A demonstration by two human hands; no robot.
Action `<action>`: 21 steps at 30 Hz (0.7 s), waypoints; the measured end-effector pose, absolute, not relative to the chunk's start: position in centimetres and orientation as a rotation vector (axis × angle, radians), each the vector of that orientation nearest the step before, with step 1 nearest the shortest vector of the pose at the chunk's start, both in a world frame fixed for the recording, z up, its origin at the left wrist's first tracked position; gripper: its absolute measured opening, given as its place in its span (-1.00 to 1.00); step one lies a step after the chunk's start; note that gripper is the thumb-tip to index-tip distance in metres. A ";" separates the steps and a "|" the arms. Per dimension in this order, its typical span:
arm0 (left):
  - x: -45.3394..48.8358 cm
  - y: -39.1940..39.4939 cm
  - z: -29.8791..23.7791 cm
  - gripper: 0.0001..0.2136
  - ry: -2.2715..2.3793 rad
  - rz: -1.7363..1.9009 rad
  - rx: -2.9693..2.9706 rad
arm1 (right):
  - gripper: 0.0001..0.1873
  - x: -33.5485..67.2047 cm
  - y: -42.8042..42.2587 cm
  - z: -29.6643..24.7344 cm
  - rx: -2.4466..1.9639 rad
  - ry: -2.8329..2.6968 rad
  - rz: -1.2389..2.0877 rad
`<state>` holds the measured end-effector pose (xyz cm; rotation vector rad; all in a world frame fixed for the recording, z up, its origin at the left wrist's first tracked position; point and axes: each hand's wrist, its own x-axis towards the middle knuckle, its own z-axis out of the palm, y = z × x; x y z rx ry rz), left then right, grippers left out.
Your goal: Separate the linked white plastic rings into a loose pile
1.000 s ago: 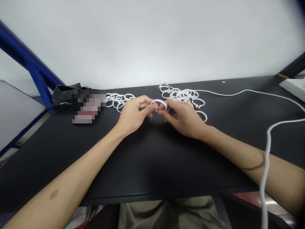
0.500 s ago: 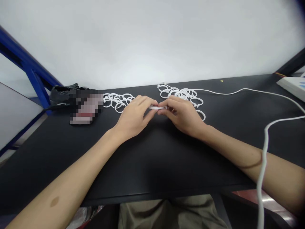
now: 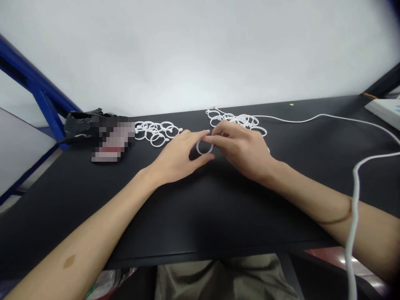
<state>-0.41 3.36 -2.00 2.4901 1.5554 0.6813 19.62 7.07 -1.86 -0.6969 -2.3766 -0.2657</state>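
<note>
A thin white plastic ring is at the fingertips of both hands, a little above the black table, its round opening facing me. My left hand reaches round it from the left, thumb under the lower edge and fingers near the top. Above the ring, my right hand has its fingertips at the upper edge, which they partly cover. Its thumb is hidden. Beyond my left hand lies a group of white rings with small end tabs. A second pile of such rings lies behind my right hand.
A phone-like object, blurred out, and a crumpled black bag lie at the left. A white cable crosses the table's right side and hangs over my right forearm. A white box stands far right, a blue frame left.
The ring has turned from edge-on to facing me. My left thumb and fingers have spread wider apart, and my right fingers have shifted over the ring's top.
</note>
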 end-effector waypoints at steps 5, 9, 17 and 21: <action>-0.5 3.4 -2.1 -0.54 1.622 0.712 2.479 | -0.64 19.5 6.9 -1.8 -0.715 -2.394 -0.104; -0.6 3.5 -2.1 -0.61 1.652 0.760 2.488 | -0.69 19.2 6.9 -2.2 -0.714 -2.297 0.324; -0.1 3.2 -2.0 -0.61 1.558 0.743 2.483 | -0.90 19.0 7.0 -1.8 -0.645 -2.184 0.473; -0.2 3.2 -1.9 -0.60 1.555 0.737 2.476 | -0.90 19.0 6.9 -1.7 -0.638 -2.148 0.475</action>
